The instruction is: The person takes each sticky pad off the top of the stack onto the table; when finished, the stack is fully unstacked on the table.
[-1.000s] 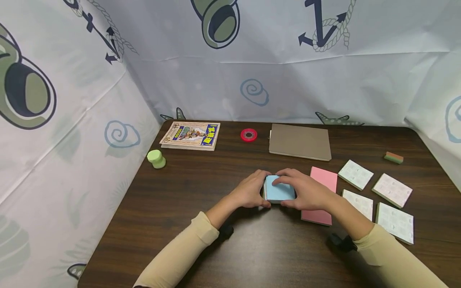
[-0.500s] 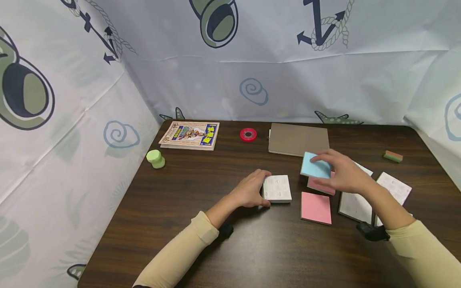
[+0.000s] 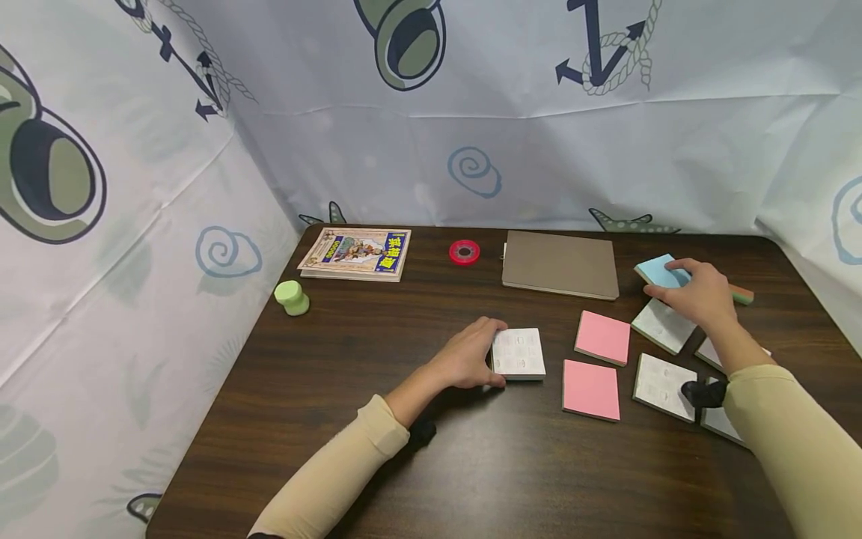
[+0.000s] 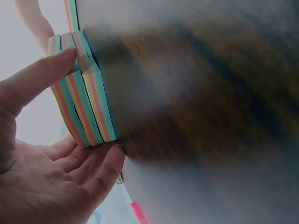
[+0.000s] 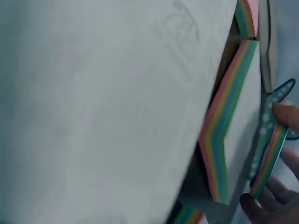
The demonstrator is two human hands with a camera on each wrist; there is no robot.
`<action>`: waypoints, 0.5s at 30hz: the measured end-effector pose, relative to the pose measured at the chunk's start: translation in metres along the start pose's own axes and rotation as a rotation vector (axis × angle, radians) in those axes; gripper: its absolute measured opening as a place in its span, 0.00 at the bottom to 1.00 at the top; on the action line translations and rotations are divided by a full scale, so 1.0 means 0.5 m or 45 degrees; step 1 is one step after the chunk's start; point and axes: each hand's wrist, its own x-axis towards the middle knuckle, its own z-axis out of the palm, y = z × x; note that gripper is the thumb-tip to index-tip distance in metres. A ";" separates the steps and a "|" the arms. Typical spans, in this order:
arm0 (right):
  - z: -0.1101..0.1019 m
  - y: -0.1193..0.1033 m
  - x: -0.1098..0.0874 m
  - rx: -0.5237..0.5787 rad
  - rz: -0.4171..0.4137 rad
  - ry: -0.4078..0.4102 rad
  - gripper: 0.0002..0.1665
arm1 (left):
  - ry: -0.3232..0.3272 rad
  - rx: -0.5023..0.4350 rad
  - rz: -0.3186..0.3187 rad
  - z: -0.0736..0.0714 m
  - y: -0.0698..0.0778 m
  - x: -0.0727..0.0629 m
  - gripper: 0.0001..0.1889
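My left hand (image 3: 465, 353) grips the left side of a small stack of square sticky note pads (image 3: 521, 352), a white printed sheet on top. In the left wrist view the stack (image 4: 81, 105) shows striped rainbow edges, the thumb on one side and the fingers on the other. Far to the right, my right hand (image 3: 700, 296) pinches a blue-topped sticky note pad (image 3: 656, 269) between thumb and fingers, just beyond a white-topped pad (image 3: 663, 326). Its striped edge (image 5: 272, 158) appears at the right of the right wrist view.
Two pink-topped pads (image 3: 602, 337) lie right of the stack, with several white-topped pads beyond them. A grey-brown notebook (image 3: 559, 263), red ring (image 3: 465, 252) and comic book (image 3: 357, 253) lie along the back. A green knob-shaped object (image 3: 292, 298) stands left; an orange-green block (image 3: 742, 295) lies right.
My right hand has lifted the blue-topped pad off the stack and carried it over the pink pads to the back right. My left hand has stayed on the stack.
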 end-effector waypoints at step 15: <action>0.024 -0.008 0.025 -0.116 0.274 -0.017 0.47 | 0.005 -0.007 0.021 -0.002 -0.003 -0.001 0.46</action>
